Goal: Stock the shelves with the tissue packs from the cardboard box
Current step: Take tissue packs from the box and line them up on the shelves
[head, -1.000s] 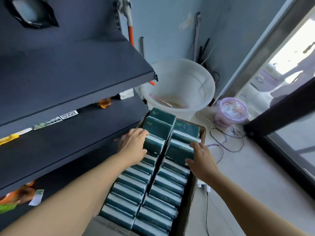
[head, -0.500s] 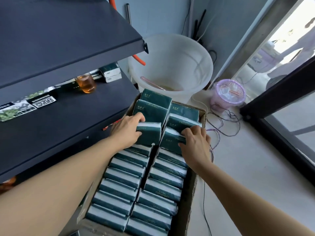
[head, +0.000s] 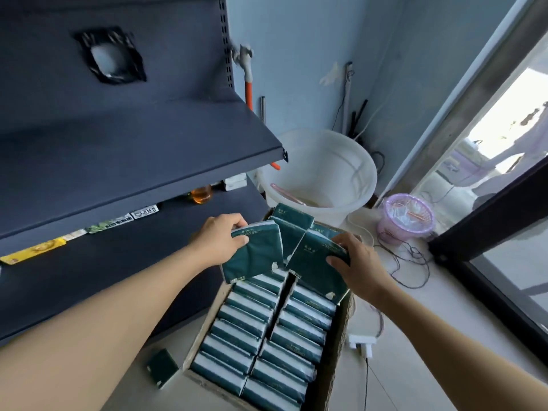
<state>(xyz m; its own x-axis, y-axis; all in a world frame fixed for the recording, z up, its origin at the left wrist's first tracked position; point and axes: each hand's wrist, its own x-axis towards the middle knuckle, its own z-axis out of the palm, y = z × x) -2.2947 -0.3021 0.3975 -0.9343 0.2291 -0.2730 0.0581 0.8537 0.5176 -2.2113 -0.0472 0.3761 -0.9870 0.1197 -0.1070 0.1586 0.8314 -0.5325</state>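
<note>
A cardboard box (head: 332, 378) on the floor holds two rows of dark green tissue packs (head: 267, 345) standing on edge. My left hand (head: 218, 241) grips one green pack (head: 255, 253) by its top edge, lifted above the left row. My right hand (head: 355, 265) grips a second green pack (head: 314, 262) lifted above the right row. Two more packs (head: 292, 218) lean at the box's far end. The dark shelves (head: 133, 155) stand to the left; the upper one is bare, the lower one (head: 112, 262) bears a few small items at its back.
A single green pack (head: 161, 367) lies on the floor left of the box. A white bucket (head: 323, 170) and a small purple basket (head: 407, 216) stand beyond the box. Cables (head: 409, 262) and a white plug (head: 361, 342) lie to the right, near a glass door.
Both hands have closed on a pack each and pulled them up out of the rows. The camera has tilted up, showing more of the upper shelf.
</note>
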